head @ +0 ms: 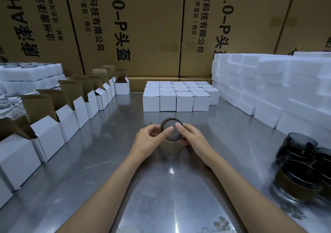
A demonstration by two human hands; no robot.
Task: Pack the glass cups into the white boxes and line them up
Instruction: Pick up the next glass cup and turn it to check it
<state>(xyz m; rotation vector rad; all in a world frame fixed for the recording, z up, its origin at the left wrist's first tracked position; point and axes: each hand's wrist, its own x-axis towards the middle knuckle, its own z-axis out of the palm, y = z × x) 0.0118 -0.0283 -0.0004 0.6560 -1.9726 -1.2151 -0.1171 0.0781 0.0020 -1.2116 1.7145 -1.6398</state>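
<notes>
A dark glass cup point(172, 132) with a brown cardboard sleeve sits on the metal table point(179, 193) in the middle. My left hand point(148, 139) grips its left side and my right hand point(192, 139) grips its right side, thumbs over the rim. Closed white boxes point(176, 101) stand in a lined-up block behind the cup. Open white boxes point(68, 121) with raised brown flaps run in a row along the left. More dark glass cups point(302, 168), some with brown sleeves, are stacked at the right edge.
White foam blocks point(272, 82) are piled at the back right. Foam trays point(30, 71) holding glasses sit at the far left. Large brown cartons point(146, 26) form a wall behind the table.
</notes>
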